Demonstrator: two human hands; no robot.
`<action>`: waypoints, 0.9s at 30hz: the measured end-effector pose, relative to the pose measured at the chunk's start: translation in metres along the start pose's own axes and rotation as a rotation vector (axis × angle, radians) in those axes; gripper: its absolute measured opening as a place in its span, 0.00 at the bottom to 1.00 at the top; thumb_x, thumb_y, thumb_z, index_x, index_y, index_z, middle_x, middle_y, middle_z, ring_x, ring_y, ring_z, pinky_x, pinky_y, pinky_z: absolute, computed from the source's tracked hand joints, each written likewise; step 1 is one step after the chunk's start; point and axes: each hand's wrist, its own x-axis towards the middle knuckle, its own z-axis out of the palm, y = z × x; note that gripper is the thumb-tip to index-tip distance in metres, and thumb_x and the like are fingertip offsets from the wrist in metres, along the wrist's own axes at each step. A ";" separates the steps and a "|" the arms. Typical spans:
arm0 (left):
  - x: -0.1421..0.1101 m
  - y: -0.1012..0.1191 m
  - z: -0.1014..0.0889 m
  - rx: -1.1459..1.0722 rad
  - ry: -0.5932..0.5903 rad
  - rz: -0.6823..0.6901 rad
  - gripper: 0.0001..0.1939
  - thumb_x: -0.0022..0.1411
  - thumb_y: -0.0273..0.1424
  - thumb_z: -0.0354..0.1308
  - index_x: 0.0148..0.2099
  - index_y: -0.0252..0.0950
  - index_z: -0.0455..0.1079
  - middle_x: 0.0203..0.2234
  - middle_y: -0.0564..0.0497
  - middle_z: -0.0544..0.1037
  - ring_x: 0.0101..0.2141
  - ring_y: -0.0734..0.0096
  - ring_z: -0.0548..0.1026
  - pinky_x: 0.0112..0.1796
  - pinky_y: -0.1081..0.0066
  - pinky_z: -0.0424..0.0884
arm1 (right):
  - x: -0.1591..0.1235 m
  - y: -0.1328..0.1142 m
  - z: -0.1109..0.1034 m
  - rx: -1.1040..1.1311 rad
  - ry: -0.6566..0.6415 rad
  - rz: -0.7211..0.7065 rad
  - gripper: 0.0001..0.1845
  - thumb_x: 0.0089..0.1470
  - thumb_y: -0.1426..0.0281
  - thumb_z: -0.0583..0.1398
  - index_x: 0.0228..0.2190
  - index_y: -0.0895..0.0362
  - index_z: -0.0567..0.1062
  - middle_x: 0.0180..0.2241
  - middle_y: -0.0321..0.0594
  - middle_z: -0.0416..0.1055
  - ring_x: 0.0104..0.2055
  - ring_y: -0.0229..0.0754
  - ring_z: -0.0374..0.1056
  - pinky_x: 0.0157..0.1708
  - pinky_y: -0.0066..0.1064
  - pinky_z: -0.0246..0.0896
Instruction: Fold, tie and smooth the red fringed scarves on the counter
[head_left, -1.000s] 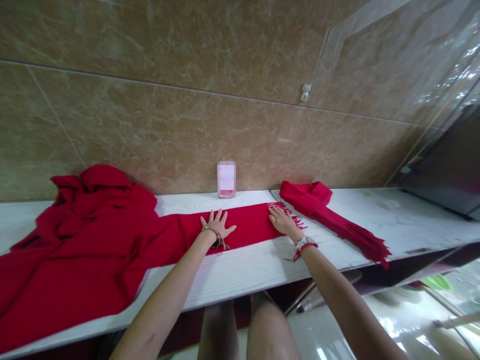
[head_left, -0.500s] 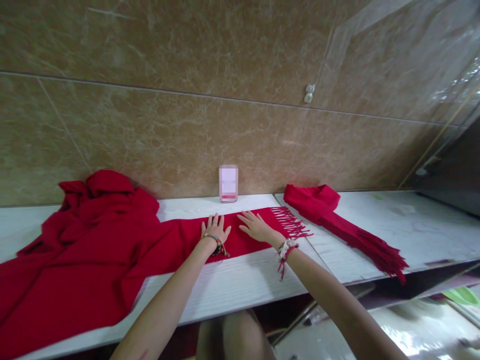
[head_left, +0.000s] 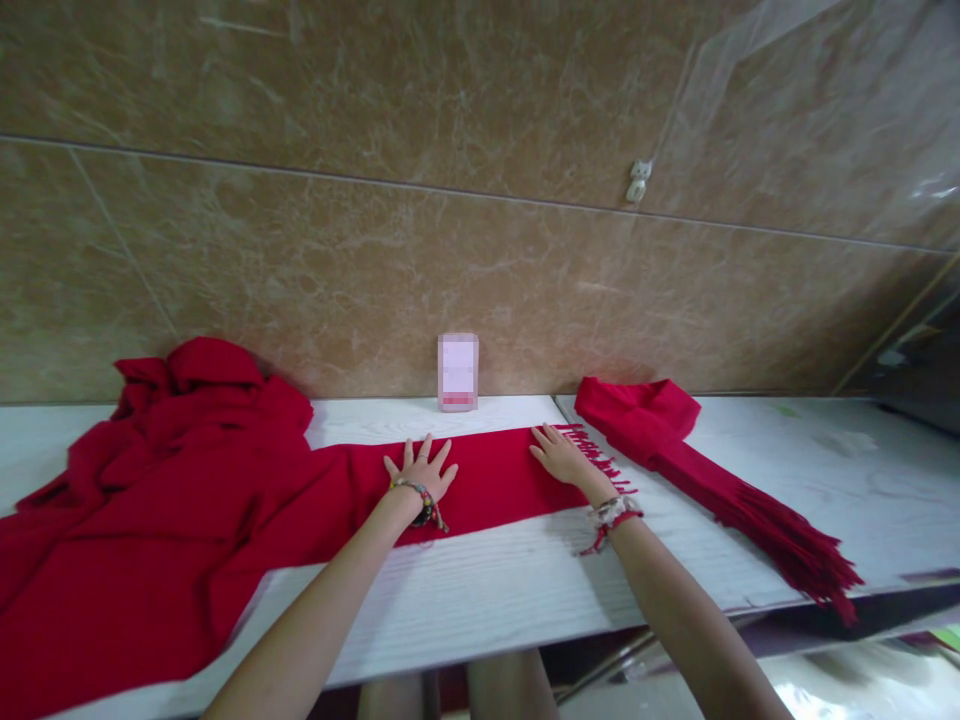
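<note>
A long red scarf (head_left: 495,480) lies flat in a strip across the white tabletop, with a fringe at its right end. My left hand (head_left: 421,472) rests palm down on the strip, fingers spread. Close to the fringe, my right hand (head_left: 564,460) presses flat on the same cloth with its fingers stretched out. To the left the scarf runs into a big crumpled heap of red cloth (head_left: 180,500); whether the two are one piece I cannot tell. Bracelets circle both wrists.
A folded red fringed scarf (head_left: 675,450) lies on the right part of the white table (head_left: 480,610), its fringe near the front edge. A blurred-out phone-like card (head_left: 457,372) leans on the brown marbled wall (head_left: 375,260). A small white cat-shaped hook (head_left: 638,181) is on the wall.
My right hand has slid right along the scarf toward the fringe. My left hand has shifted slightly left, so the hands are farther apart. The view has moved a little.
</note>
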 end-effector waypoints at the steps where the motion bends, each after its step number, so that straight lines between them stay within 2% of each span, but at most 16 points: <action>1: 0.000 0.000 0.000 0.004 -0.002 -0.004 0.29 0.60 0.46 0.35 0.63 0.50 0.44 0.63 0.53 0.40 0.60 0.43 0.38 0.49 0.33 0.43 | 0.001 0.000 -0.002 0.009 0.002 0.048 0.22 0.59 0.68 0.47 0.52 0.65 0.62 0.55 0.57 0.58 0.59 0.50 0.50 0.54 0.44 0.49; 4: 0.000 0.001 0.000 0.020 -0.015 -0.024 0.29 0.61 0.46 0.35 0.63 0.51 0.43 0.63 0.54 0.40 0.60 0.44 0.37 0.50 0.35 0.42 | 0.004 -0.013 -0.010 0.078 0.035 0.080 0.25 0.59 0.66 0.46 0.54 0.66 0.60 0.57 0.57 0.53 0.60 0.52 0.47 0.56 0.45 0.46; 9: -0.001 0.003 -0.002 0.049 -0.014 -0.030 0.28 0.61 0.45 0.35 0.63 0.50 0.43 0.63 0.53 0.41 0.60 0.44 0.38 0.50 0.35 0.44 | 0.009 -0.055 -0.020 0.216 0.002 -0.190 0.27 0.59 0.61 0.46 0.56 0.61 0.57 0.59 0.51 0.50 0.62 0.51 0.44 0.56 0.45 0.45; 12: -0.001 0.004 -0.002 0.066 -0.015 -0.042 0.28 0.61 0.45 0.35 0.63 0.50 0.42 0.63 0.54 0.41 0.60 0.45 0.38 0.50 0.35 0.44 | 0.011 -0.066 -0.018 0.219 -0.054 -0.266 0.27 0.59 0.60 0.46 0.56 0.60 0.58 0.59 0.50 0.51 0.61 0.50 0.45 0.56 0.47 0.44; 16: -0.001 0.004 -0.002 0.066 -0.030 -0.049 0.28 0.61 0.46 0.35 0.63 0.51 0.41 0.63 0.56 0.40 0.60 0.45 0.38 0.51 0.36 0.44 | 0.009 -0.050 -0.009 0.173 -0.062 -0.206 0.25 0.60 0.62 0.45 0.56 0.60 0.58 0.59 0.51 0.52 0.61 0.50 0.47 0.55 0.48 0.45; 22: -0.001 0.004 -0.003 0.052 -0.035 -0.050 0.29 0.61 0.46 0.35 0.63 0.51 0.41 0.63 0.56 0.40 0.60 0.45 0.37 0.51 0.35 0.42 | 0.007 -0.013 -0.005 0.091 -0.051 0.066 0.25 0.59 0.64 0.47 0.54 0.67 0.60 0.57 0.60 0.54 0.60 0.53 0.47 0.54 0.45 0.48; 25: -0.001 0.003 -0.002 0.047 -0.041 -0.046 0.29 0.61 0.46 0.34 0.63 0.51 0.41 0.63 0.56 0.39 0.60 0.45 0.36 0.51 0.36 0.41 | 0.006 -0.013 -0.011 0.103 0.006 0.140 0.26 0.59 0.64 0.47 0.54 0.70 0.60 0.57 0.62 0.53 0.60 0.55 0.47 0.55 0.45 0.47; 27: -0.001 0.003 -0.002 0.042 -0.040 -0.044 0.29 0.61 0.46 0.34 0.63 0.51 0.41 0.63 0.57 0.38 0.60 0.45 0.36 0.51 0.36 0.41 | 0.006 -0.021 -0.017 0.153 0.052 0.083 0.26 0.59 0.65 0.48 0.54 0.69 0.59 0.58 0.61 0.51 0.61 0.54 0.45 0.56 0.45 0.45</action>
